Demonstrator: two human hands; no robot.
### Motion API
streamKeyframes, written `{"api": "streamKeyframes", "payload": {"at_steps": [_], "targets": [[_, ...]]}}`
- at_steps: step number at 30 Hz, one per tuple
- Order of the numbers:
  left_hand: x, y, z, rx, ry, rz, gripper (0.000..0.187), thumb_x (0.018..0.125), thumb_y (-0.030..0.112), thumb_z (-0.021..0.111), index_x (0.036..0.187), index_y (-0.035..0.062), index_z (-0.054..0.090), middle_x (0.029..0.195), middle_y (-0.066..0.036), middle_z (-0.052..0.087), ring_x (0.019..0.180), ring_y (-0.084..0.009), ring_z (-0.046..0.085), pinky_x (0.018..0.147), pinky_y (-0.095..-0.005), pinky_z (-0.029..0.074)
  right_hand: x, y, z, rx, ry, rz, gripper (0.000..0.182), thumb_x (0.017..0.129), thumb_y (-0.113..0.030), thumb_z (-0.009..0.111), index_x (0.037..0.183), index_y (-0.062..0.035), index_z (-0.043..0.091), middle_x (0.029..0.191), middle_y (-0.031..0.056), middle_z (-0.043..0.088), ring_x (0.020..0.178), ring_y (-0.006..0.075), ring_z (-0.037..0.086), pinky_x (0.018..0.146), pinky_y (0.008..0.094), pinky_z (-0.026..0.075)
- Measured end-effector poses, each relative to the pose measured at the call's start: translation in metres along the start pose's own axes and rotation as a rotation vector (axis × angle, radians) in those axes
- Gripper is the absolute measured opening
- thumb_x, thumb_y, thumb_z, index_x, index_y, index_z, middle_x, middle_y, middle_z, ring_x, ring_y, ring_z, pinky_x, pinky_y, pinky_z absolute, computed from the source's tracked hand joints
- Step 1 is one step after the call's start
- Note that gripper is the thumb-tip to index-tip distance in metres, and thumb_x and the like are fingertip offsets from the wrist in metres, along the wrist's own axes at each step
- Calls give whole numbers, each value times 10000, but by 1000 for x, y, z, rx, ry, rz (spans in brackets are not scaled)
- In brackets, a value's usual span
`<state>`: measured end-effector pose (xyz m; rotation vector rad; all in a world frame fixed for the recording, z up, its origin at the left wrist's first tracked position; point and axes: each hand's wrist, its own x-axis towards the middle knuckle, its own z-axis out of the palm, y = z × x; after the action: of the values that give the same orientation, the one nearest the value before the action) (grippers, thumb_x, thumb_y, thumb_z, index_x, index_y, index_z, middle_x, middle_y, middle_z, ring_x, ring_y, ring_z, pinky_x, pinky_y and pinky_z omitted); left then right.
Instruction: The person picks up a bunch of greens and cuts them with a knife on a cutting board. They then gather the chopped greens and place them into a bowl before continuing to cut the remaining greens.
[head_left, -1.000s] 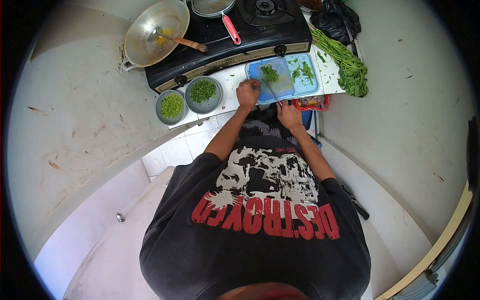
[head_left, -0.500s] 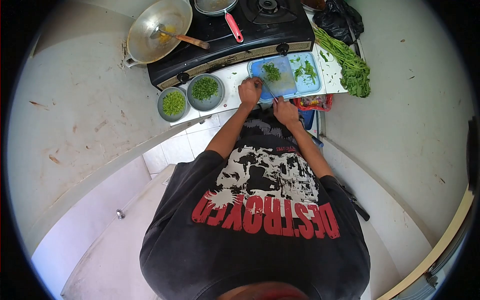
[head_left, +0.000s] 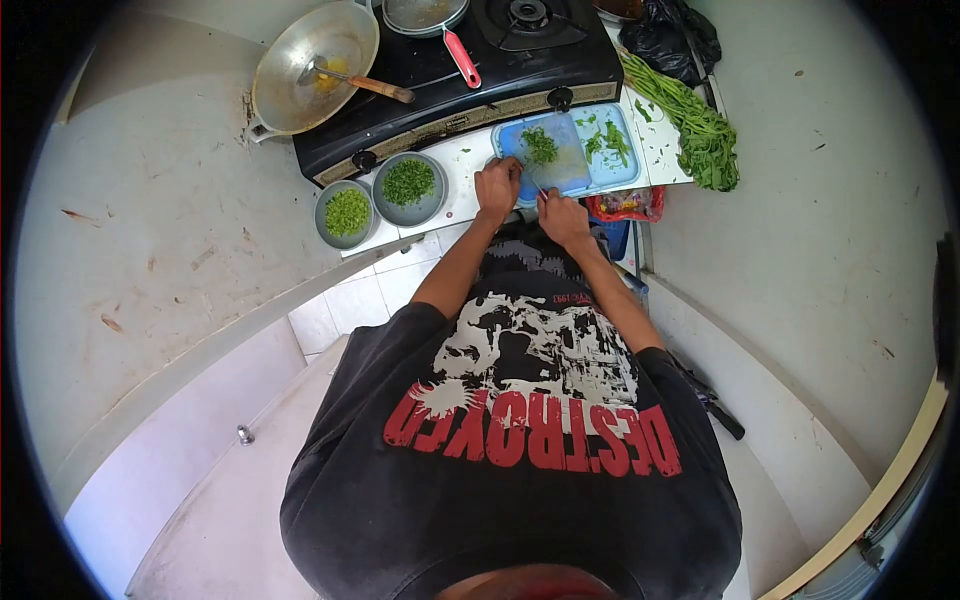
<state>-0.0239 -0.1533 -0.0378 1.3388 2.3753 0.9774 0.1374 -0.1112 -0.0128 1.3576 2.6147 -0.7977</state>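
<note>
My right hand (head_left: 564,219) is wrapped round the handle of a knife (head_left: 541,190) at the front edge of a blue cutting board (head_left: 568,178). The thin blade slants up and left toward my left hand (head_left: 497,186). At the board's left edge, the left fingers are curled together close to the blade's tip; whatever they hold is hidden. Beyond both hands, a small heap of chopped green leaves (head_left: 541,146) lies on the board. The board rests over a light blue tray (head_left: 632,172), where loose leaf pieces (head_left: 608,146) lie on the right.
Two grey bowls of chopped greens, one darker (head_left: 409,182) and one lighter (head_left: 347,212), stand left. Behind is a black gas stove (head_left: 430,115) with a wok (head_left: 285,85) and red-handled pan (head_left: 461,58). Leafy stalks (head_left: 690,125) and a black bag (head_left: 675,40) lie right.
My right hand and the knife have shifted slightly left, closer to my left hand. The left hand stays at the board's left edge, and the heap looks much the same.
</note>
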Motion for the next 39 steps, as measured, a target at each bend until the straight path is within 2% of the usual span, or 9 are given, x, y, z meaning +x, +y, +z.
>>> {"api": "streamKeyframes", "payload": {"at_steps": [4,7,10,17,22,25,31,37,39], "targets": [[0,-1,1,5,2,-4,100,827,109,642,834,87,740,835,-135,712,721,-322,686,677,-418,548,0,4,9,23,8,-15,385,996,-351,505,1001,27,578,779,282,683,765,467,689,708,550,557],[0,1,4,-48,8,-91,99,829,108,643,842,81,737,848,-139,716,739,-325,690,693,-419,549,-11,12,10,9,-1,-2,402,1002,-359,496,1006,35,575,780,293,679,754,478,682,700,557,552],[-1,0,7,-87,8,-144,69,839,124,660,852,107,726,843,-93,703,786,-301,680,693,-434,520,-20,19,6,-6,-15,14,410,1001,-362,497,1010,42,572,777,301,674,753,483,677,698,564,548],[-1,-5,2,-26,-17,10,102,864,134,654,868,84,743,857,-129,711,781,-316,681,708,-421,529,-18,15,-8,-12,-38,10,392,989,-349,512,1024,35,585,809,298,685,788,469,692,745,545,556],[-3,-8,-5,64,-33,116,116,865,155,663,888,96,760,848,-118,706,797,-303,678,715,-433,513,0,6,3,25,23,-24,403,993,-359,513,999,39,583,787,305,674,744,477,679,689,562,548],[-6,-15,-1,40,-60,87,130,866,158,655,919,131,770,900,-63,710,855,-259,676,778,-433,460,0,8,10,37,12,-33,405,994,-359,512,1008,40,582,791,305,676,755,476,682,697,563,549],[-6,-14,2,-93,-90,-50,134,872,136,650,934,114,767,911,-73,711,843,-278,672,796,-436,468,-18,19,1,-4,-74,11,419,1002,-368,489,1051,38,578,812,293,685,787,475,686,738,556,551],[-2,-12,-1,-42,-109,15,130,868,126,653,941,110,760,917,-90,706,879,-289,665,792,-435,476,-17,19,-12,-8,-76,20,427,1002,-370,488,1044,45,581,846,303,687,817,472,689,758,548,552],[-1,-11,-2,-55,-48,80,115,852,106,665,913,78,758,882,-129,698,785,-303,668,741,-414,519,-12,13,-12,9,-72,9,428,1001,-370,490,1040,46,582,857,307,687,826,471,689,763,545,553]]}}
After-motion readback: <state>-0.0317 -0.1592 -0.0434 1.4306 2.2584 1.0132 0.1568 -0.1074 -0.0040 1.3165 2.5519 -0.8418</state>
